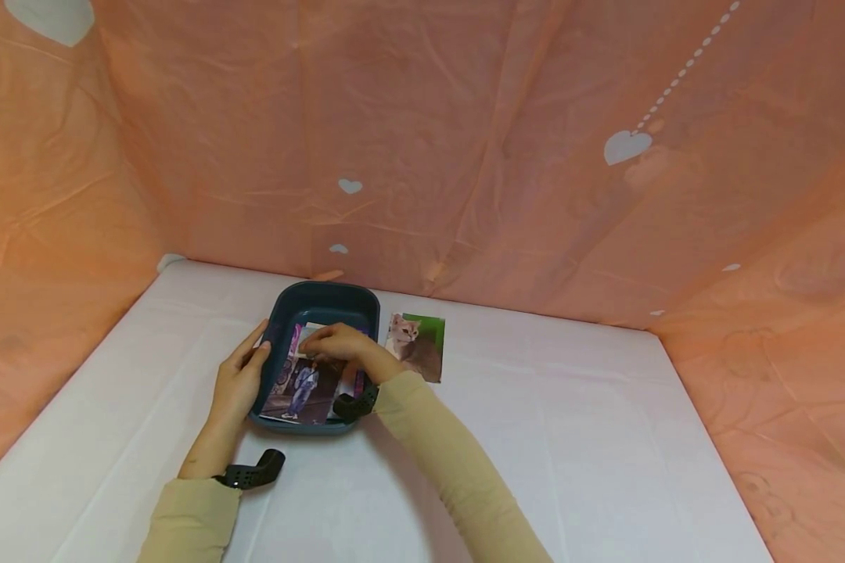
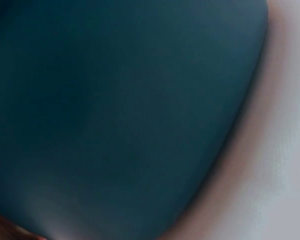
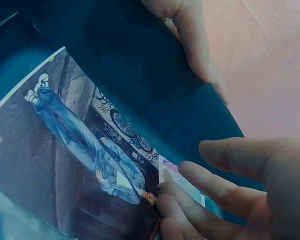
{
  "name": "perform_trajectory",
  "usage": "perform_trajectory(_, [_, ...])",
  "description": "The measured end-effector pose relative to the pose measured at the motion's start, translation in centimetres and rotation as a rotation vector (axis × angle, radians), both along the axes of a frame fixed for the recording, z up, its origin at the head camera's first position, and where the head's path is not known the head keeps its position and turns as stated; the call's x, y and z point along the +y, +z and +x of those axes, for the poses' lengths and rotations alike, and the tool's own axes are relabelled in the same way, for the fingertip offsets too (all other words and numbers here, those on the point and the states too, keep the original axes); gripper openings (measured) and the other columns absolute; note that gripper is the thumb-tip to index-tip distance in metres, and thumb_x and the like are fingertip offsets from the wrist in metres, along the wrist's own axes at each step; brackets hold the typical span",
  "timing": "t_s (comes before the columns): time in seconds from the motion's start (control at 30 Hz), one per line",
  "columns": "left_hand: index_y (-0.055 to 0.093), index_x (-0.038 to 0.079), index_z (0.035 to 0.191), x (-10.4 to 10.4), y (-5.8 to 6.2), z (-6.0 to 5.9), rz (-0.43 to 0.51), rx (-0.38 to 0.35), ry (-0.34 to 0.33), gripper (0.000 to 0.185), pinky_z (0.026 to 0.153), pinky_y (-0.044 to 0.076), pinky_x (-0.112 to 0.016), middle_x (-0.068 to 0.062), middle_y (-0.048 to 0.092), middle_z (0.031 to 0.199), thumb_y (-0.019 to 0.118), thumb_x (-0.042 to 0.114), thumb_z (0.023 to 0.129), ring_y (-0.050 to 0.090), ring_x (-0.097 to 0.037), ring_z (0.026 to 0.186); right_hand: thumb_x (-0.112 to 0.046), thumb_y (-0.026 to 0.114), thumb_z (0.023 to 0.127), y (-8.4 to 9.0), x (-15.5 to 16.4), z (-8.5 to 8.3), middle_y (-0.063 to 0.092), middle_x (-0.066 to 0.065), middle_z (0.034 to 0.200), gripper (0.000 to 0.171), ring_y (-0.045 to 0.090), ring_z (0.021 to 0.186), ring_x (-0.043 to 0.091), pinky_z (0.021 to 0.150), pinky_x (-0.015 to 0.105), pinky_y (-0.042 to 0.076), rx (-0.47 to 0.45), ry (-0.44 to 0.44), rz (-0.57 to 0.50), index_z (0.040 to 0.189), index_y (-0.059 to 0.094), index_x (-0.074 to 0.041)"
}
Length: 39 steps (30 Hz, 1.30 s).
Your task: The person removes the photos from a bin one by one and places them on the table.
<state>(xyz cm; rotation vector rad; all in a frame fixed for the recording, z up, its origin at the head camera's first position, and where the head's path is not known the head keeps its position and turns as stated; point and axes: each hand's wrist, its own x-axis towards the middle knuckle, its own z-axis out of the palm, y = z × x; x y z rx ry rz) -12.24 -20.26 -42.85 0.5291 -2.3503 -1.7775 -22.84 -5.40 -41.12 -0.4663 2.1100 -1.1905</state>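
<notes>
Teal tray (image 1: 290,299) is steadied at its left rim by open left hand (image 1: 238,381), w/ photo (image 1: 303,391) inside lying lengthwise toward the person, its far end directly under right hand (image 1: 338,342), fingertips (image 3: 172,207) pinching.

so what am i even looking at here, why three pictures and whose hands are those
No machine: a person with bare hands wears three cameras. The wide picture is from the head; the other two are from the wrists. The left hand steadies the side of a dark blue tub on a white table. That wrist's camera is so close it shows only blurred tub wall. The right hand reaches into the tub, fingers on photos; the top photo shows someone in blue. A cat photo lies beside the tub. Black straps hold the wrist cameras.
</notes>
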Motion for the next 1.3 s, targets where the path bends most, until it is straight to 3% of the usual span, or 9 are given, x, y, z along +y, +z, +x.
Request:
perform_trajectory(0.3, [0.035,0.025,0.149,-0.1,0.2,0.1,0.000,-0.015,0.009,0.047,0.107,0.031,-0.045,-0.024,0.045,0.142,0.040,0.035,0.103,0.041,-0.032,0.129,-0.024,0.061,0.093,0.7,0.2,0.4,0.065,0.008,0.122,0.029,0.059,0.102,0.015,0.080,0.022,0.045,0.129,0.061,0.092,0.114,0.071,-0.008])
perform_trajectory(0.6, [0.034,0.028,0.149,-0.1,0.4,0.1,-0.006,-0.028,0.002,0.047,0.094,0.035,-0.030,-0.024,0.049,0.138,0.039,0.036,0.103,0.046,-0.027,0.122,-0.019,0.063,0.092,0.8,0.4,0.5,0.068,0.005,0.102,0.028,0.056,0.078,0.009,0.067,0.020,0.044,-0.001,0.070,0.007,0.116,0.070,-0.007])
perform_trajectory(0.87, [0.033,0.028,0.150,0.0,0.5,0.1,-0.002,-0.036,0.003,0.047,0.099,0.035,-0.038,-0.024,0.047,0.140,0.038,0.035,0.103,0.044,-0.031,0.125,-0.002,0.062,0.087,1.0,0.8,0.6,0.067,0.003,0.103,0.032,0.055,0.081,0.007,0.066,0.020,0.045,0.031,0.085,-0.035,0.116,0.070,-0.011])
perform_trajectory(1.07, [0.033,0.026,0.150,0.0,0.4,0.2,0.005,-0.034,-0.004,0.047,0.111,0.027,-0.051,-0.025,0.042,0.144,0.039,0.032,0.103,0.037,-0.036,0.133,-0.003,0.065,0.087,1.1,1.1,0.8,0.070,0.002,0.107,0.028,0.060,0.085,0.006,0.070,0.020,0.049,0.058,0.043,-0.093,0.111,0.073,-0.014])
perform_trajectory(1.3, [0.033,0.026,0.150,0.0,0.1,0.2,-0.003,-0.037,-0.001,0.048,0.111,0.024,-0.055,-0.026,0.040,0.145,0.039,0.033,0.103,0.035,-0.038,0.134,-0.009,0.067,0.088,1.4,1.8,0.9,0.066,0.001,0.123,0.024,0.062,0.093,0.006,0.080,0.022,0.051,0.073,0.008,-0.186,0.111,0.074,-0.012])
